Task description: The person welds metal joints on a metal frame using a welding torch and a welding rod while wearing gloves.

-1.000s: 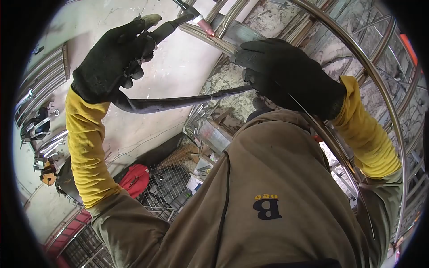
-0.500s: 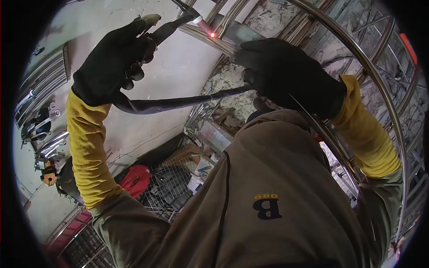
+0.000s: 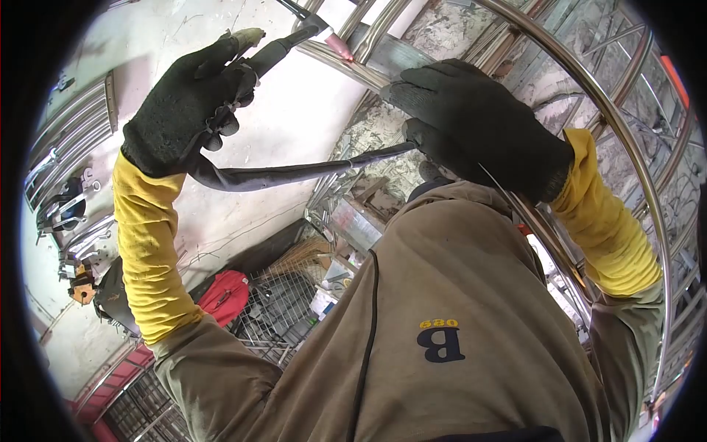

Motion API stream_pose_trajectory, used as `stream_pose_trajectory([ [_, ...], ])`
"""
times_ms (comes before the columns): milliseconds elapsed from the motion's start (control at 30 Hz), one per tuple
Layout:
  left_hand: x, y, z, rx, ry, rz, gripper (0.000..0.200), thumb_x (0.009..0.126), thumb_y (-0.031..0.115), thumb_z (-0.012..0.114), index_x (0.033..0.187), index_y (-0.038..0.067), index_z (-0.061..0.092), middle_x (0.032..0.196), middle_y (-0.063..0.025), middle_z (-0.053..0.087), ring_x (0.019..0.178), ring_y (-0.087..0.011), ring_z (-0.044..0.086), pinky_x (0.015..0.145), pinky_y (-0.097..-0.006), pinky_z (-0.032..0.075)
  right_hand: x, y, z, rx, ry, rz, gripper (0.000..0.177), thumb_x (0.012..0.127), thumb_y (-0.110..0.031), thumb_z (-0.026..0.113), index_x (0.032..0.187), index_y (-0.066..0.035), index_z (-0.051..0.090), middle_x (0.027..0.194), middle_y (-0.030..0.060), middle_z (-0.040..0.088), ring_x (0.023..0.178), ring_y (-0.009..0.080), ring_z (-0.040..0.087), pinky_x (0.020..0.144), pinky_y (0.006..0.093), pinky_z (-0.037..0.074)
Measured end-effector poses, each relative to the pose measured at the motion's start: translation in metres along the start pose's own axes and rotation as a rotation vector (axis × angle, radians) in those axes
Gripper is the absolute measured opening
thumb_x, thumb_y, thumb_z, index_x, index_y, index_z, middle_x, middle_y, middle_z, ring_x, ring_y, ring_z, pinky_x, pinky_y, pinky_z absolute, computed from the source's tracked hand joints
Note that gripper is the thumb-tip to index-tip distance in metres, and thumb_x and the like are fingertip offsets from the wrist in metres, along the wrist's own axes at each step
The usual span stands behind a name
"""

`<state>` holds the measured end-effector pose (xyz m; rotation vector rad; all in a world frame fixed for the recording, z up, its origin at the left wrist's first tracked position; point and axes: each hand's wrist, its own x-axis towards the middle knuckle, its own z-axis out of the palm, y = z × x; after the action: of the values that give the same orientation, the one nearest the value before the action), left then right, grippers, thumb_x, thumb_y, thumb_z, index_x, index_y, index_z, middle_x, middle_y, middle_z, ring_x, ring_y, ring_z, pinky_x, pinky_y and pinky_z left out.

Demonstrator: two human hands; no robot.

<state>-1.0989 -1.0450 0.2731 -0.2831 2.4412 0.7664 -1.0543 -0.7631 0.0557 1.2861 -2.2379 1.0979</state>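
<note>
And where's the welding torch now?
In the head view, the torch is near the top, left of centre, in the left hand, its pink nozzle by metal bars.

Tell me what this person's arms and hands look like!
The left hand and right hand wear dark, nearly black gloves. Crinkly yellow cuffs cover the forearms, and brownish sleeves show above them, nearer the shoulders.

A dark capital B (image 3: 440, 345) stands upside down on the brown top (image 3: 479, 272), with a short row of small yellow figures (image 3: 438, 323) just above it in view; that row looks like a number, but its digits are too small to read surely
</note>
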Motion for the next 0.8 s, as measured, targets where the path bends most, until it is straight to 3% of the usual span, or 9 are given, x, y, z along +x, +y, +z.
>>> stream_pose_trajectory([
  [200, 0.007, 0.000, -0.001, 0.012, 0.003, -0.002, 0.050, 0.111, 0.028, 0.059, 0.157, 0.010, 0.058, 0.093, -0.0011, 0.061, 0.065, -0.0029, 0.057, 0.047, -0.0145, 0.042, -0.028, 0.025, 0.002, 0.172, 0.099, -0.203, 0.036, 0.100, -0.018, 0.068, 0.131, 0.000, 0.069, 0.120, 0.0173, 0.074, 0.112, 0.0336, 0.071, 0.106, 0.0459, 0.053],
  [233, 0.007, 0.000, -0.004, -0.152, 0.010, -0.123, 0.051, 0.111, 0.025, 0.059, 0.159, 0.009, 0.055, 0.094, -0.0010, 0.061, 0.064, -0.0033, 0.055, 0.048, -0.0160, 0.041, -0.031, 0.023, 0.008, 0.190, 0.127, -0.151, 0.031, 0.096, -0.016, 0.070, 0.123, -0.002, 0.072, 0.117, 0.0142, 0.074, 0.108, 0.0313, 0.071, 0.102, 0.0454, 0.053],
  [267, 0.004, 0.000, 0.000, -0.152, 0.010, -0.124, 0.051, 0.111, 0.025, 0.059, 0.159, 0.009, 0.055, 0.094, -0.0010, 0.061, 0.064, -0.0033, 0.055, 0.048, -0.0160, 0.041, -0.021, 0.019, 0.006, 0.191, 0.127, -0.150, 0.031, 0.096, -0.016, 0.070, 0.123, -0.002, 0.072, 0.117, 0.0142, 0.074, 0.108, 0.0313, 0.071, 0.102, 0.0454, 0.053],
  [333, -0.002, -0.001, 0.006, -0.017, 0.036, 0.020, 0.051, 0.110, 0.024, 0.056, 0.159, 0.014, 0.056, 0.088, 0.0006, 0.060, 0.059, -0.0053, 0.051, 0.048, -0.0199, 0.040, 0.006, 0.010, -0.007, -0.129, -0.087, -0.131, 0.025, 0.090, -0.015, 0.072, 0.112, -0.003, 0.074, 0.116, 0.0111, 0.074, 0.106, 0.0296, 0.069, 0.099, 0.0448, 0.053],
  [367, -0.004, 0.003, 0.006, -0.035, 0.031, -0.025, 0.053, 0.109, 0.024, 0.058, 0.161, 0.014, 0.053, 0.088, 0.0007, 0.059, 0.058, -0.0045, 0.048, 0.048, -0.0201, 0.039, 0.008, 0.006, -0.012, -0.120, -0.148, -0.065, 0.021, 0.085, -0.014, 0.072, 0.103, -0.004, 0.075, 0.117, 0.0103, 0.074, 0.107, 0.0279, 0.069, 0.100, 0.0436, 0.052],
  [800, -0.009, 0.006, 0.013, -0.038, 0.067, -0.040, 0.055, 0.107, 0.023, 0.061, 0.161, 0.016, 0.055, 0.090, 0.0002, 0.060, 0.058, -0.0026, 0.046, 0.048, -0.0187, 0.036, 0.001, 0.017, -0.010, -0.139, -0.095, -0.125, 0.029, 0.093, -0.020, 0.072, 0.117, -0.003, 0.074, 0.116, 0.0106, 0.074, 0.112, 0.0282, 0.068, 0.106, 0.0455, 0.050],
])
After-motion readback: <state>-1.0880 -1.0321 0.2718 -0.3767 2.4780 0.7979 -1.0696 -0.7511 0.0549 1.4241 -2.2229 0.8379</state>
